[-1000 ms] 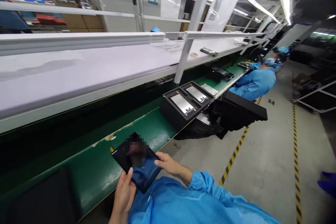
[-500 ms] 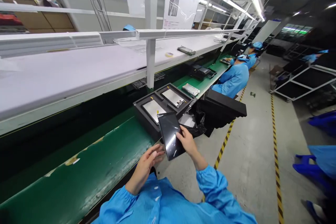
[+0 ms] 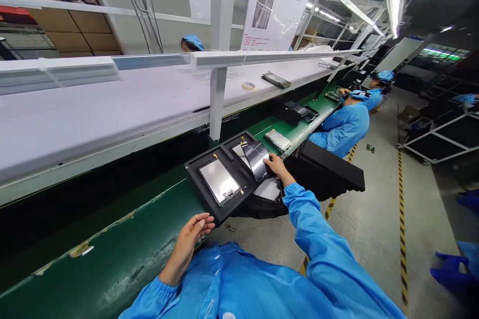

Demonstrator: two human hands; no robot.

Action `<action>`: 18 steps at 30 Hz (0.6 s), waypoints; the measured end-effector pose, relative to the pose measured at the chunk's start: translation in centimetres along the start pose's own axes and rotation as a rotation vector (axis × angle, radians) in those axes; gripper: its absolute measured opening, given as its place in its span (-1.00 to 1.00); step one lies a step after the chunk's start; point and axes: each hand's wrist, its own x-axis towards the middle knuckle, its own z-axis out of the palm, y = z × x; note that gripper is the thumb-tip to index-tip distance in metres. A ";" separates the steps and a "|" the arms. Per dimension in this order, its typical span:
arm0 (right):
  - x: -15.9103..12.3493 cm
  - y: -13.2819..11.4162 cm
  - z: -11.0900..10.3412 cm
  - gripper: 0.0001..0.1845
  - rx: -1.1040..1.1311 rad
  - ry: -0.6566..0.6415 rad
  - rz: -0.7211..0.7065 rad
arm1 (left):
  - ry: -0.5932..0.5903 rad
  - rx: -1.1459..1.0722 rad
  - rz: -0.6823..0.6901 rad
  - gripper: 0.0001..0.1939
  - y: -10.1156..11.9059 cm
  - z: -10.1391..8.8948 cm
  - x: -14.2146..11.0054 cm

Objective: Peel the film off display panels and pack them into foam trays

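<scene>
My right hand (image 3: 276, 165) grips the right edge of a glossy black screen panel (image 3: 257, 162). The panel is tilted above the right compartment of a black foam tray (image 3: 198, 194) and partly covers the silver-backed panel (image 3: 238, 150) there. Another silver-backed screen panel (image 3: 219, 180) lies in the left compartment, with a small yellow tab at its top. By the tray's near corner is my left hand (image 3: 193, 234), fingers loosely bent and holding nothing; whether its fingertips touch the tray I cannot tell.
A green conveyor belt (image 3: 123, 249) runs under a white shelf (image 3: 149, 109). A stack of silver panels (image 3: 278, 140) and dark devices (image 3: 297, 110) sit farther along it. Black trays (image 3: 333, 164) and a black bag (image 3: 258, 208) are at the right. Co-workers (image 3: 346, 122) sit beyond.
My right hand has carried the black panel forward from in front of me to over the tray's right compartment. My left hand has drawn back to the left, away from the panel.
</scene>
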 end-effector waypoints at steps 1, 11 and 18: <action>1.0 -0.2 0.4 -0.35 -0.017 -0.029 -0.010 | 0.019 -0.003 0.010 -0.49 0.0 0.5 0.2; 7.2 -1.5 2.1 -0.33 -0.213 -0.288 -0.187 | 0.328 -0.162 0.103 -0.43 -2.6 7.4 2.2; 5.0 -1.4 2.3 -0.30 -0.312 -0.202 -0.410 | 0.423 -0.174 0.142 -0.43 -3.8 11.6 3.3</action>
